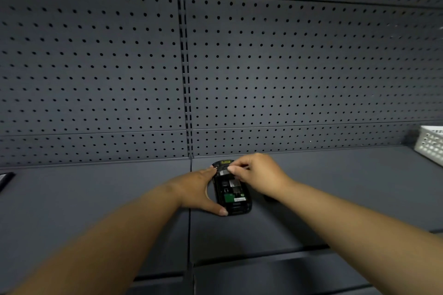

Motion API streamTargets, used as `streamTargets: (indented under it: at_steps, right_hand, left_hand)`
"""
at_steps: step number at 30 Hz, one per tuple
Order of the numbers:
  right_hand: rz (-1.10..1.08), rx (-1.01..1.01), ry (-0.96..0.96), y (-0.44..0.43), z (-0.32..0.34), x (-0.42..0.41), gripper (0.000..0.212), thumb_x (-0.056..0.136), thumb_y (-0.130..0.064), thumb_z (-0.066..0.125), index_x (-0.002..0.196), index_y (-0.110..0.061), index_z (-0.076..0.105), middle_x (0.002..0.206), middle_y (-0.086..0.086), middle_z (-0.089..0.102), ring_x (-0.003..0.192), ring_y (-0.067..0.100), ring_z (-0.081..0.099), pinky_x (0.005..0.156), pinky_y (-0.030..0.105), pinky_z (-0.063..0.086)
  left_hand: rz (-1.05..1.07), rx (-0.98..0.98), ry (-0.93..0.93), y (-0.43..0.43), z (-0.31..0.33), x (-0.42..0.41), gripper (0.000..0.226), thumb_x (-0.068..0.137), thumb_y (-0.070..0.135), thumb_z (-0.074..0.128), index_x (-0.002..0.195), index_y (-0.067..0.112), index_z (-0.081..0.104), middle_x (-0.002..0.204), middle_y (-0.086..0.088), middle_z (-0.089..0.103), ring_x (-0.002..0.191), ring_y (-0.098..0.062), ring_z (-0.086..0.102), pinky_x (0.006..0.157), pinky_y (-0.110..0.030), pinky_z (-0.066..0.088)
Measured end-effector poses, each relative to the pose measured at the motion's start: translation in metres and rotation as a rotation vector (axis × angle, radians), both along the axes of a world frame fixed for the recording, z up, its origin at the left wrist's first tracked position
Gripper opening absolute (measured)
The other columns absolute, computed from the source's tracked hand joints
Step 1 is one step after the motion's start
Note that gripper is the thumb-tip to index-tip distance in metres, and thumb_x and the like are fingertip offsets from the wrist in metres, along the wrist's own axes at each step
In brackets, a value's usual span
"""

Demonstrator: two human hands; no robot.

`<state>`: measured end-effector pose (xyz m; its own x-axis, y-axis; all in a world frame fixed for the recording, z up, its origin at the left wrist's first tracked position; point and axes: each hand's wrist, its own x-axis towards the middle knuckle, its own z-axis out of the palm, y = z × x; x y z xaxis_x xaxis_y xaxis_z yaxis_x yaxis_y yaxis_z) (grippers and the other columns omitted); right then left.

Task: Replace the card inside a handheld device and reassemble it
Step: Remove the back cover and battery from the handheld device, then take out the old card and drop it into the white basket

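Observation:
A black handheld device (233, 195) lies face down on the dark shelf (96, 199), its back cover off and its inner compartment showing, with a green patch and white labels. My left hand (199, 191) clasps its left side, thumb at the near end and fingertips at the far end. My right hand (256, 175) reaches over the far end, thumb and fingers pinched at a small pale part, perhaps the card (224, 172), in the upper compartment. Whether the card is held or only pressed is unclear.
A grey pegboard wall (287, 67) rises behind the shelf. A white perforated basket (430, 145) stands at the far right. A dark flat object (6, 178) lies at the left edge. A small dark thing (269, 197) lies under my right wrist.

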<state>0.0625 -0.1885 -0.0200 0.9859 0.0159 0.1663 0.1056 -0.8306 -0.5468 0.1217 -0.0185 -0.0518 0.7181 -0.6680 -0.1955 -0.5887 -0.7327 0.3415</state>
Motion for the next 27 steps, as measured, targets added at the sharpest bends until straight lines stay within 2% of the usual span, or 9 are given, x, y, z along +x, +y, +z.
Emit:
streamTargets:
  at_steps: [2, 5, 10, 14, 20, 22, 24, 26, 27]
  right_hand:
    - [-0.066, -0.056, 0.001, 0.006, 0.0, 0.0, 0.041, 0.077, -0.048, 0.068, 0.102, -0.015, 0.071, 0.099, 0.004, 0.073, 0.092, 0.017, 0.066, 0.074, 0.025, 0.047]
    - [-0.151, -0.128, 0.033, 0.018, 0.002, -0.001, 0.052, 0.071, -0.056, 0.07, 0.096, -0.011, 0.066, 0.092, 0.005, 0.068, 0.081, 0.016, 0.058, 0.066, 0.026, 0.045]
    - [-0.243, -0.157, 0.077, 0.028, 0.007, 0.006, 0.049, 0.076, -0.05, 0.067, 0.095, -0.005, 0.063, 0.088, 0.011, 0.065, 0.088, 0.025, 0.063, 0.06, 0.026, 0.04]
    - [-0.313, -0.137, 0.121, 0.017, 0.019, 0.012, 0.04, 0.076, -0.046, 0.067, 0.076, -0.007, 0.058, 0.064, 0.005, 0.052, 0.069, 0.025, 0.054, 0.043, 0.025, 0.031]
    - [-0.44, -0.043, 0.065, -0.027, 0.032, 0.009, 0.04, 0.078, -0.042, 0.067, 0.064, -0.009, 0.049, 0.05, 0.002, 0.039, 0.053, 0.02, 0.044, 0.044, 0.026, 0.026]
    - [-0.462, 0.009, 0.029, -0.045, 0.033, 0.007, 0.035, 0.079, -0.039, 0.068, 0.068, -0.01, 0.052, 0.052, 0.002, 0.04, 0.06, 0.021, 0.046, 0.05, 0.028, 0.03]
    - [-0.463, 0.054, -0.002, -0.066, 0.035, 0.002, 0.03, 0.08, -0.038, 0.067, 0.074, -0.009, 0.059, 0.059, 0.004, 0.05, 0.067, 0.023, 0.052, 0.055, 0.028, 0.034]
    - [-0.468, 0.088, -0.028, -0.09, 0.035, -0.005, 0.037, 0.081, -0.038, 0.067, 0.096, -0.005, 0.067, 0.085, 0.01, 0.067, 0.083, 0.024, 0.06, 0.062, 0.027, 0.039]
    - [-0.473, 0.094, -0.046, -0.102, 0.035, -0.01, 0.045, 0.081, -0.039, 0.067, 0.109, -0.004, 0.066, 0.1, 0.011, 0.069, 0.091, 0.024, 0.061, 0.067, 0.027, 0.041]
  left_hand:
    - [0.004, 0.001, 0.004, 0.0, -0.001, 0.001, 0.113, 0.063, 0.06, 0.073, 0.148, 0.022, 0.009, 0.159, -0.003, 0.015, 0.145, -0.015, 0.018, 0.118, -0.025, 0.016]
    - [0.008, -0.001, 0.012, 0.001, -0.003, 0.003, 0.114, 0.06, 0.063, 0.073, 0.148, 0.026, 0.011, 0.159, -0.002, 0.016, 0.145, -0.015, 0.019, 0.119, -0.028, 0.019]
    - [-0.006, 0.045, 0.013, 0.001, -0.001, 0.004, 0.112, 0.063, 0.063, 0.071, 0.148, 0.022, 0.01, 0.159, -0.003, 0.015, 0.144, -0.016, 0.021, 0.118, -0.027, 0.02]
    - [-0.041, 0.038, -0.031, 0.0, 0.01, 0.002, 0.089, 0.071, 0.056, 0.069, 0.142, 0.02, 0.029, 0.147, -0.003, 0.042, 0.133, -0.018, 0.041, 0.111, -0.028, 0.033]
    - [0.011, -0.016, -0.282, -0.011, 0.035, 0.005, 0.052, 0.085, 0.055, 0.05, 0.123, 0.02, 0.054, 0.124, -0.004, 0.061, 0.111, -0.02, 0.057, 0.094, -0.039, 0.049]
    - [0.03, -0.042, -0.382, -0.024, 0.043, 0.002, 0.051, 0.087, 0.054, 0.047, 0.123, 0.019, 0.054, 0.127, -0.004, 0.059, 0.113, -0.02, 0.056, 0.093, -0.039, 0.049]
    - [0.041, -0.058, -0.455, -0.043, 0.048, -0.001, 0.052, 0.088, 0.054, 0.045, 0.126, 0.019, 0.052, 0.132, -0.003, 0.056, 0.119, -0.02, 0.053, 0.096, -0.038, 0.048]
    - [0.06, -0.079, -0.506, -0.065, 0.051, -0.005, 0.05, 0.089, 0.052, 0.044, 0.126, 0.019, 0.052, 0.133, -0.002, 0.056, 0.12, -0.02, 0.053, 0.096, -0.037, 0.048]
    - [0.071, -0.086, -0.524, -0.077, 0.052, -0.008, 0.049, 0.09, 0.052, 0.043, 0.125, 0.019, 0.052, 0.132, -0.003, 0.057, 0.119, -0.021, 0.054, 0.095, -0.037, 0.048]
